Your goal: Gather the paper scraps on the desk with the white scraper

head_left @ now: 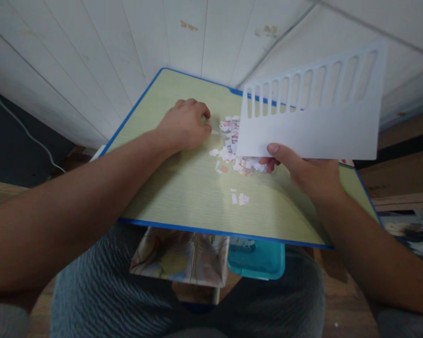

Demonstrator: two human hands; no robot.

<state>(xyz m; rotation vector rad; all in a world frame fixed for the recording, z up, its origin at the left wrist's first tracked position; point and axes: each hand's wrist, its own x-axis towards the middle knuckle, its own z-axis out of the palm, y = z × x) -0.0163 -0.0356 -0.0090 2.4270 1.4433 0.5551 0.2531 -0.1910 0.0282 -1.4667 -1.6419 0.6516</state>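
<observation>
In my right hand [303,171] is a stiff white slotted sheet [310,134], tilted up over the right half of the table. My thumb lies on its near face and the fingers are behind its lower edge. A row of long rounded slots runs along its top. Partly hidden behind it is a loose pile of small paper scraps [229,150], mostly white with some pinkish ones. To the left of the pile my left hand [186,124] rests over the table, fingers curled, with a gap between thumb and forefinger. One scrap lies close to its thumb tip.
The pale yellow-green table [183,192] has a blue edge and stands against a white plank wall [144,37]. A few scraps [239,199] lie nearer its front. Below that edge are a patterned fabric-like box [179,258] and a teal plastic container [264,260], between my legs.
</observation>
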